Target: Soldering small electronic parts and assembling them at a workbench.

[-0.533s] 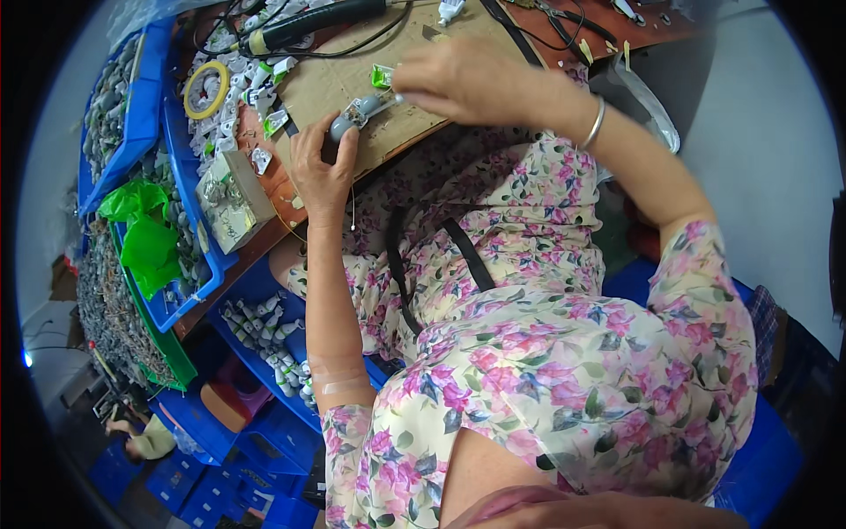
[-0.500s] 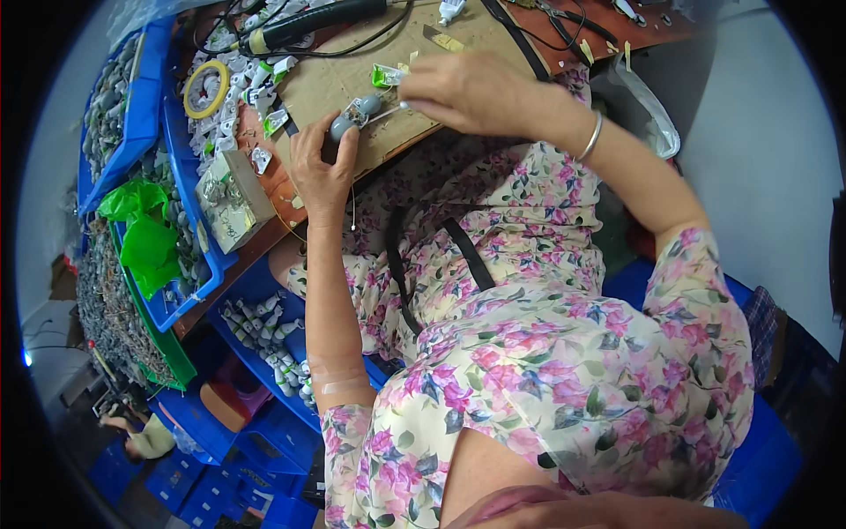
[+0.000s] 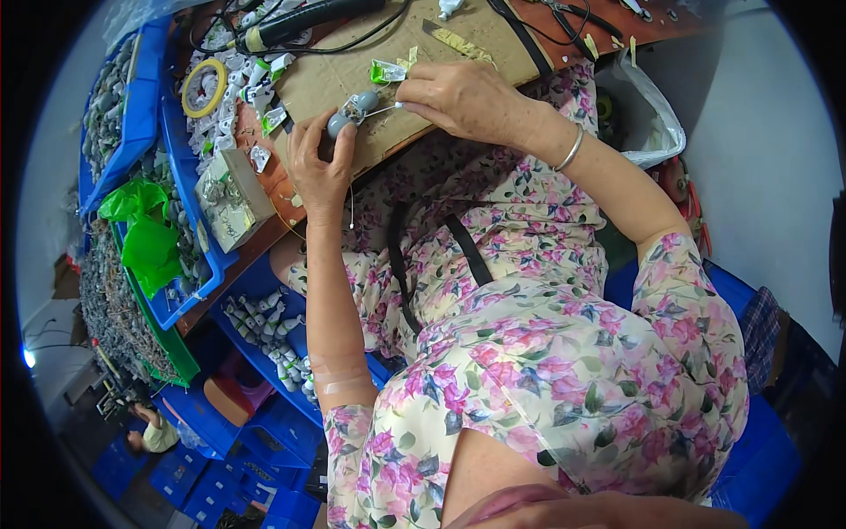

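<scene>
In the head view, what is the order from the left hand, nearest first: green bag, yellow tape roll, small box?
1. Small box: left of the left hand.
2. Yellow tape roll: upper left.
3. Green bag: far left, lower.

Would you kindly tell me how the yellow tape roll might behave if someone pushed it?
The yellow tape roll would probably slide rather than roll, since it lies flat side down. It may catch or wobble, as small white parts crowd around it. Its even, round rim suggests it should keep its shape.
</scene>
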Available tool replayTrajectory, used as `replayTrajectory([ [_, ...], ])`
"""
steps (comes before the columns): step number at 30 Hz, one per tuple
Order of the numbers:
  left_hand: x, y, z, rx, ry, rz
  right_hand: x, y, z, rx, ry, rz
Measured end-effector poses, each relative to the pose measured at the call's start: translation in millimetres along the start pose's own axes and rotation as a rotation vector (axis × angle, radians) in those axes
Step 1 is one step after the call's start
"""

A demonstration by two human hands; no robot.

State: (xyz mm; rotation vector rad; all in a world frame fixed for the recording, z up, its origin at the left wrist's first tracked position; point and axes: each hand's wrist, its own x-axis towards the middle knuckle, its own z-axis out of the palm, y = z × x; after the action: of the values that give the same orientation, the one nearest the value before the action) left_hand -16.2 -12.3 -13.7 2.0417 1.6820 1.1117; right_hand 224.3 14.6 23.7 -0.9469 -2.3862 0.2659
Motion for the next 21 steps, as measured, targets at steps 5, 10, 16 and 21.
replayTrajectory([
  [5, -0.6, 0.7, -3.0, -0.007, -0.009, 0.001, 5.0, 8.7, -1.8, 0.058, 0.018, -0.003],
  [10, -0.3, 2.3, -2.8, 0.0, -0.022, 0.016, 12.3, 29.2, -0.7, 0.153, -0.044, 0.02],
  [16, -0.3, 1.1, -2.0, 0.013, -0.001, 0.049, 8.2, 22.6, -5.7, 0.138, -0.067, 0.042],
  [21, -1.8, 2.0, -3.7, 0.02, 0.01, 0.034, 2.0, 34.6, -18.4, 0.204, -0.006, 0.086],
])
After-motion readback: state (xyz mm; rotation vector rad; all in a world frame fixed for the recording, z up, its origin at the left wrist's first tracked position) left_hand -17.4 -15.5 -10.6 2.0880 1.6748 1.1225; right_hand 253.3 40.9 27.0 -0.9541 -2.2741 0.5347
